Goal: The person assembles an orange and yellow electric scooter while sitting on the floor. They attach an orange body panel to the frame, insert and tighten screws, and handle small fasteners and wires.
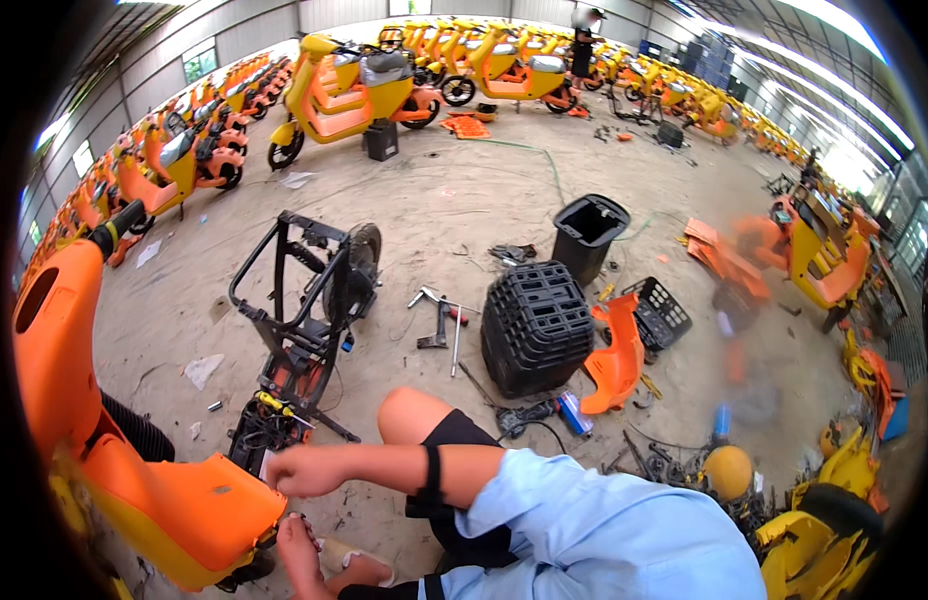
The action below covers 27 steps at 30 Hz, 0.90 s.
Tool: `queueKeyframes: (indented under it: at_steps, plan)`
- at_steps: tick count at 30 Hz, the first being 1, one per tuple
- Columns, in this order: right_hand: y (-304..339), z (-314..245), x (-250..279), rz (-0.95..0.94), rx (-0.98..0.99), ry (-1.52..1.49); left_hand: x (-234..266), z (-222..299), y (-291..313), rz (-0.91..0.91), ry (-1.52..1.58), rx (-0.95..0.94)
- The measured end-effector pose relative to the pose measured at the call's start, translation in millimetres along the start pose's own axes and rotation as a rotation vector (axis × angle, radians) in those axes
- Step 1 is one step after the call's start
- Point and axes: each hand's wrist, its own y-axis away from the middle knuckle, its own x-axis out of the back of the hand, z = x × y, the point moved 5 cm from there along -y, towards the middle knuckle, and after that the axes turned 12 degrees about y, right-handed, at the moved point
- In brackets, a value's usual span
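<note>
Beside me at the left stands a partly stripped scooter with orange front and floor panels (199, 510). Its bare black frame (284, 310) and rear wheel (359, 270) stretch away from me. My right hand (306, 470) is closed at the floor panel's far edge, next to the frame; what its fingers hold is hidden. Nearer to me, my left hand (299, 555) has curled fingers beside the panel's corner. Whatever it may grip is too small to make out. A screwdriver with a yellow handle (274, 403) lies across the frame's parts.
Right of the frame lie a T-handle wrench (457, 340), a black ribbed crate (537, 325), a power drill (524, 420) and an orange panel (616, 355). Behind them stands a black bin (589, 235). Loose parts litter the right; scooters (359, 95) line the back, near another person (582, 45).
</note>
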Motion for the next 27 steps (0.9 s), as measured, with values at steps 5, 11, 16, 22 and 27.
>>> queueKeyframes:
  at_steps: [5, 11, 16, 22, 27]
  plan:
    - [65.8, -137.9, 83.5, 0.175, 0.229, 0.172, 1.0, -12.0, -5.0, 0.029, -0.031, 0.033]
    - [121.4, -268.5, 68.7, 0.385, 0.740, 0.914, 1.6, -32.2, -30.9, 0.001, -0.148, 0.016]
    - [139.5, -271.1, 72.7, 0.049, 0.581, 0.694, 3.9, -28.9, -18.0, 0.020, -0.140, -0.038]
    - [161.4, -252.2, 109.8, -0.305, 0.188, 0.126, -3.5, 7.1, 21.7, 0.038, -0.115, -0.053]
    - [67.6, -106.1, 56.2, -0.134, -0.029, -0.298, -5.4, 16.9, 20.1, 0.011, -0.003, 0.052]
